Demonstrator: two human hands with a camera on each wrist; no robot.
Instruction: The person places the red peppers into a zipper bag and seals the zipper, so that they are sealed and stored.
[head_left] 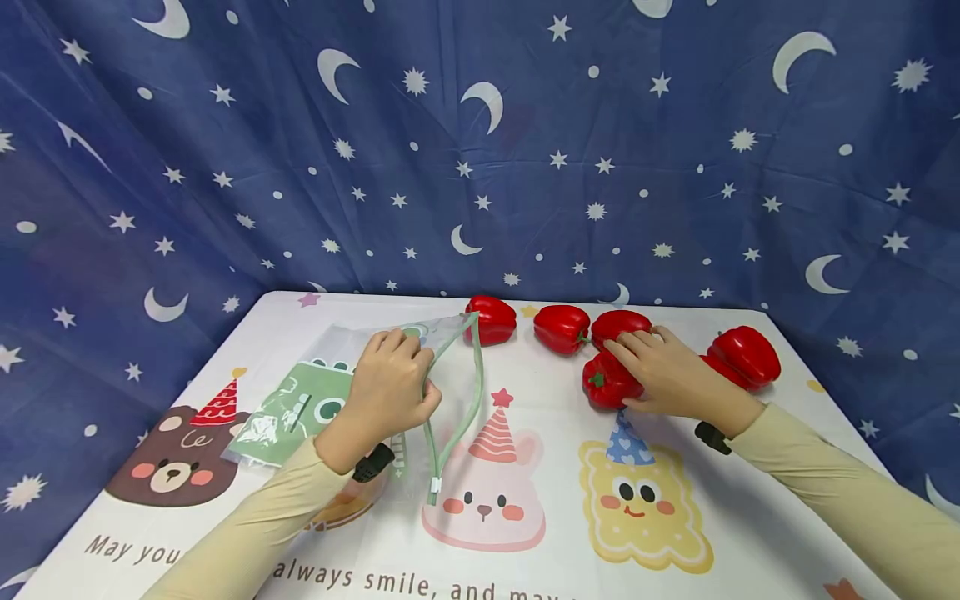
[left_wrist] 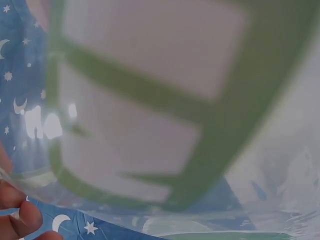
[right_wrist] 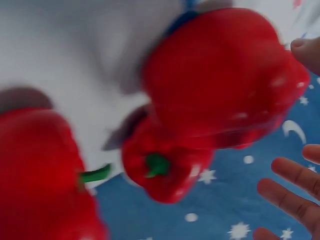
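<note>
My left hand (head_left: 393, 383) grips the upper side of a clear zip bag (head_left: 296, 408) with a green cartoon animal print. The bag's green-edged mouth gapes to the right, its white slider (head_left: 436, 484) hanging low. In the left wrist view, curled fingers (left_wrist: 20, 215) meet the clear film at lower left. My right hand (head_left: 660, 375) reaches over a red bell pepper (head_left: 609, 383), fingers extended and thumb spread apart. That pepper (right_wrist: 215, 75) looms large in the right wrist view, with the thumb (right_wrist: 307, 52) near its edge.
More red bell peppers lie along the far side: one behind the bag mouth (head_left: 493, 321), one near the middle (head_left: 562, 328), one behind the right hand (head_left: 621, 323), others at right (head_left: 744, 357). A blue star-patterned cloth (head_left: 525, 208) hangs behind the cartoon-printed table (head_left: 517, 500).
</note>
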